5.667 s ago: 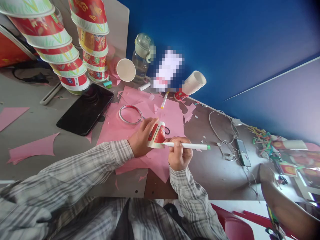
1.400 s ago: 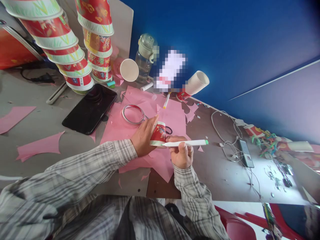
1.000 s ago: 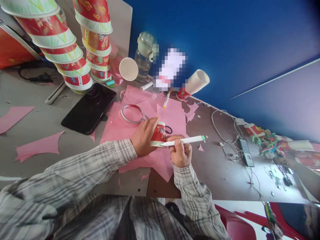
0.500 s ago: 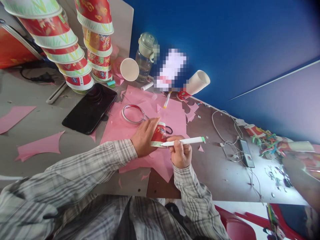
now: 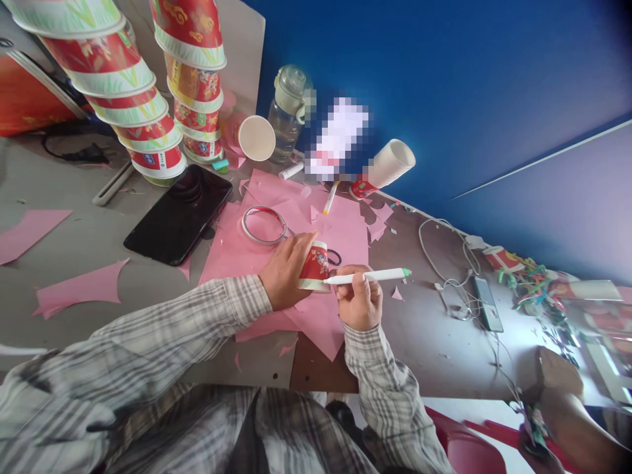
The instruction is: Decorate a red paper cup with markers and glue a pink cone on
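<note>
My left hand (image 5: pixel 286 273) grasps the red cup (image 5: pixel 315 263) just below the centre of the frame, and my right hand (image 5: pixel 360 299) grips the green-ended pen (image 5: pixel 388 275), its tip at the cup's white rim. The near edge of the table (image 5: pixel 419 349) crosses the lower frame beneath both wrists; the blue wall (image 5: pixel 444 85) bounds the far side. To my right, bare tabletop with a few scraps separates the right hand from the white cables (image 5: pixel 447 281). To my left, the silver ring (image 5: pixel 264 243) sits near the fingers on the pink paper (image 5: pixel 340 224), with the black phone (image 5: pixel 178 214) beyond.

Against the first frame, the cup has turned: its printed lettering faced me then, the figure pattern does now. Since the last frame the pen tip has shifted slightly right, and another person's forearm (image 5: pixel 575 421) shows at lower right.

My left fingers cover part of the cup, which partly hides a black loop (image 5: pixel 340 257). The two cup towers (image 5: pixel 118 72) run off the top of the frame, a pale object (image 5: pixel 340 135) at upper centre is pixelated, and items along the right edge blur.
</note>
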A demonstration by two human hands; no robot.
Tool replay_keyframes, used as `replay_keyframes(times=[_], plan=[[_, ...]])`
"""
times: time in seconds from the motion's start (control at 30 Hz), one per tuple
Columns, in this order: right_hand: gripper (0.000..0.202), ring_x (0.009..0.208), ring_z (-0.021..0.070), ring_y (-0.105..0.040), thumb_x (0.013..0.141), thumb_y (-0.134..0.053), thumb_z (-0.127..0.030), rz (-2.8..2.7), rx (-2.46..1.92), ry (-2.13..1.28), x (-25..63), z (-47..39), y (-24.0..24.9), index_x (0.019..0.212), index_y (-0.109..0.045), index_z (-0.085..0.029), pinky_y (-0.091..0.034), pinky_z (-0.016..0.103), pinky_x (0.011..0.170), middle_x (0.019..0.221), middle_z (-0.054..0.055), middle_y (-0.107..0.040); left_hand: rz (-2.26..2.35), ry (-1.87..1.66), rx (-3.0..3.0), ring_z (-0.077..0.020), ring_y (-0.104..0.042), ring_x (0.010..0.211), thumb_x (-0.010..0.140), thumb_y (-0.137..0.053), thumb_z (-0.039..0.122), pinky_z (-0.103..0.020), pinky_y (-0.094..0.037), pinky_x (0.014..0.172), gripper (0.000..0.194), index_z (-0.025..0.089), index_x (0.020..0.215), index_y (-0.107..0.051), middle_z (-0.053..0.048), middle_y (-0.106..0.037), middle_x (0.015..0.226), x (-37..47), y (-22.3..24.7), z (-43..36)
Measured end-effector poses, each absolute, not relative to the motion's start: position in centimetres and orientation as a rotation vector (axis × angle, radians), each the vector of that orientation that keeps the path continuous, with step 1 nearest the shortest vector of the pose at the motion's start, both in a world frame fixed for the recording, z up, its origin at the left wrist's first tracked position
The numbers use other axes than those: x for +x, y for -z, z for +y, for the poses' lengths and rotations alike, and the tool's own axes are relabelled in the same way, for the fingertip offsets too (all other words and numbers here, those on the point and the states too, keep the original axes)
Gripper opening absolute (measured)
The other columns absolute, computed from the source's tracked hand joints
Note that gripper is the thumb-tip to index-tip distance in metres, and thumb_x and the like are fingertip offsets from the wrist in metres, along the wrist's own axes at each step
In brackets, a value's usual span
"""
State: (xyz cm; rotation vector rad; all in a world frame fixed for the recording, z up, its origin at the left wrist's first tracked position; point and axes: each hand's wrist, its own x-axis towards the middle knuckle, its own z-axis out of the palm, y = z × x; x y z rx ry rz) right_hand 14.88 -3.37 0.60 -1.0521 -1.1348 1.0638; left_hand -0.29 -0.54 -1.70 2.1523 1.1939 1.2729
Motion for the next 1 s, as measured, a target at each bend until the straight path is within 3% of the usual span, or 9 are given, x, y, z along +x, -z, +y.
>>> replay_keyframes(times=[0.7,1.0], plan=[[0.014,0.045,0.0114,-0.044,0.079,-0.053,-0.032,-1.239,-1.221,-0.837,15.04,-3.73,-0.84,0.081,-0.061,-0.021,-0.036,0.025,0.045,0.05,-0.005,-0.046,1.154,-1.279,2.132,-0.0297,-0.044,0.109,0.069,-0.06,0.041,-0.05,-0.041,0.092,0.078,0.012,0.129,-0.019,-0.019,-0.044,0.12,-0.44,1.53,-0.53],[0.019,0.045,0.0114,-0.044,0.08,-0.052,-0.036,-1.263,-1.226,-0.816,14.94,-3.67,-0.84,0.082,-0.062,-0.019,-0.037,0.026,0.045,0.05,-0.005,-0.047,1.166,-1.264,2.138,-0.0283,-0.043,0.109,0.069,-0.06,0.042,-0.049,-0.04,0.093,0.078,0.011,0.129,-0.019,-0.019,-0.044,0.12,-0.37,1.57,-0.51]])
